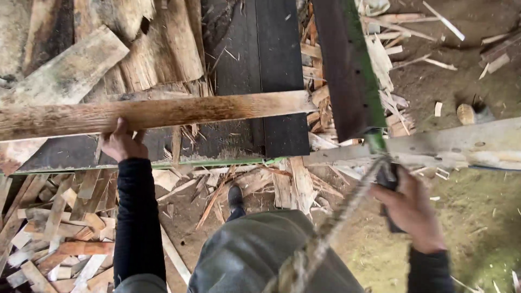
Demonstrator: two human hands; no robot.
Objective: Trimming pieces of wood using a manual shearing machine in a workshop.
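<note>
On the left, offcuts (pixel 59 239) lay heaped on the ground. Left hand (pixel 120 142) gripped the underside edge of the long pale plank (pixel 157 113), fingers curled round it, the plank lying across the dark board (pixel 260 76). Centre, a shoe (pixel 235 197) stood among splinters. Right hand (pixel 413 210) was closed round the dark handle (pixel 388 179) of the big blade (pixel 347 70), beside a grey plank (pixel 461 145).

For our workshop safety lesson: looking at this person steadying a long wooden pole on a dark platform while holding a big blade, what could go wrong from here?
1. The left hand grips the long pale wooden pole not far from where the broad dark blade with a green edge hangs; a swing gone astray could hit fingers.
2. Loose wood splinters and offcuts litter the ground around the black shoe; footing may slip.
</note>
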